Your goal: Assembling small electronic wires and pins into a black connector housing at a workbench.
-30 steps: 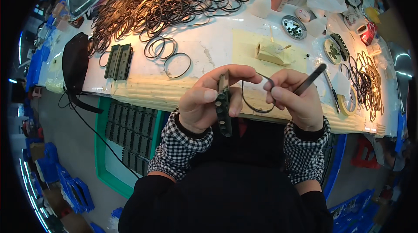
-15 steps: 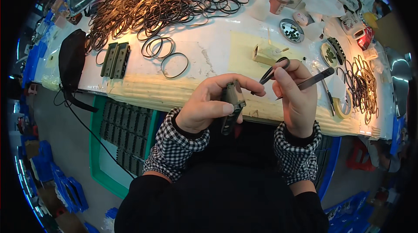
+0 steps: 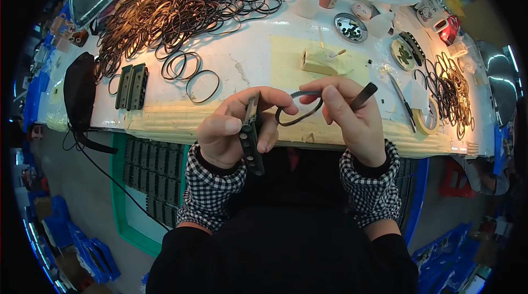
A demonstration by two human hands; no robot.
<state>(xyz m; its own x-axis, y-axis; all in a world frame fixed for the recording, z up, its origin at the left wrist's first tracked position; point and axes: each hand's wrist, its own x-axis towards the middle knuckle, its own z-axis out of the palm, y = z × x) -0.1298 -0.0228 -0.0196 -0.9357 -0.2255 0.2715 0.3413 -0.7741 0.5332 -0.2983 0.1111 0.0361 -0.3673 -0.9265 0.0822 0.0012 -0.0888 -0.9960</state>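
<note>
My left hand (image 3: 228,123) grips a dark elongated block (image 3: 253,141) with a row of round metal pieces along one side. The block is tilted, its lower end hanging past the table's front edge. Between the thumb and fingers of my right hand (image 3: 355,121) is a thin black toothed belt loop (image 3: 301,121). The loop's left side touches or nearly touches my left fingertips. Dark tweezers (image 3: 365,95) are tucked in my right hand, mostly hidden by the fingers. Two similar dark green blocks (image 3: 132,86) lie side by side on the left of the table.
A big heap of belts (image 3: 181,11) covers the table's back left, with several loose loops (image 3: 202,86) before it. To the right are a small yellowish block (image 3: 320,61), a metal dish (image 3: 350,27), a pen (image 3: 403,101) and a tape roll (image 3: 427,121). A green bin (image 3: 117,184) stands below.
The belt loop has opened out between my hands and moved left. My left hand has shifted left, turning the block so its row of metal pieces shows. The tweezers have swung more upright.
</note>
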